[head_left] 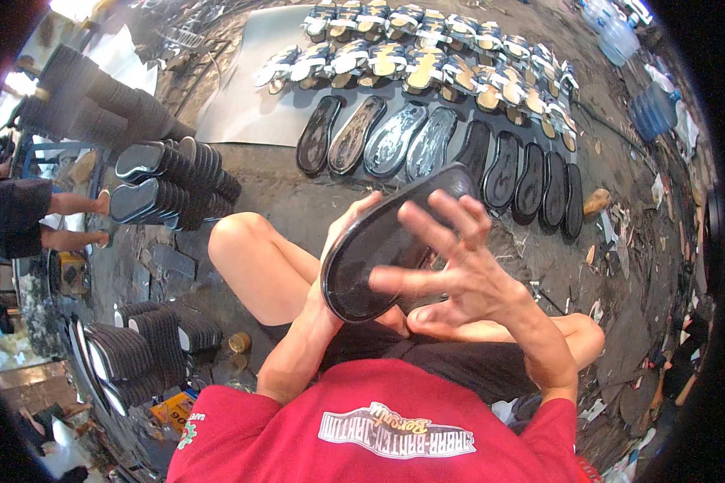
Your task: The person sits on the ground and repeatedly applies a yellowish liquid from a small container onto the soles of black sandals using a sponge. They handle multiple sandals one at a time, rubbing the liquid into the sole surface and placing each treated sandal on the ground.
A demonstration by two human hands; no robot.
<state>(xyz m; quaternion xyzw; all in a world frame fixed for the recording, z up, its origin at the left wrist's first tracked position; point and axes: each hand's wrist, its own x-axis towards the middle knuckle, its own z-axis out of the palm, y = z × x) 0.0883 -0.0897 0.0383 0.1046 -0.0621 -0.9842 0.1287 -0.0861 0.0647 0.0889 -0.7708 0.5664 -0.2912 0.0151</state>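
A black, shiny sandal sole [364,262] is held tilted above my crossed legs. My left hand [340,228] grips it along its left edge, with most of the fingers hidden behind it. Over the sole's face, my right hand [477,278] is spread with its fingers apart and slightly blurred. Whether its fingertips touch the surface I cannot tell. Beyond my hands, several similar dark soles [503,167] lie in a curved row, and some of them shine as if wet [396,138].
Sandal uppers on lasts [387,60] stand in rows on a grey sheet [246,113]. Stacks of soles [165,181] rise on the left, with more stacks [149,346] lower down. Blue water jugs [652,113] stand far right. Another person's legs [76,217] show at the left edge.
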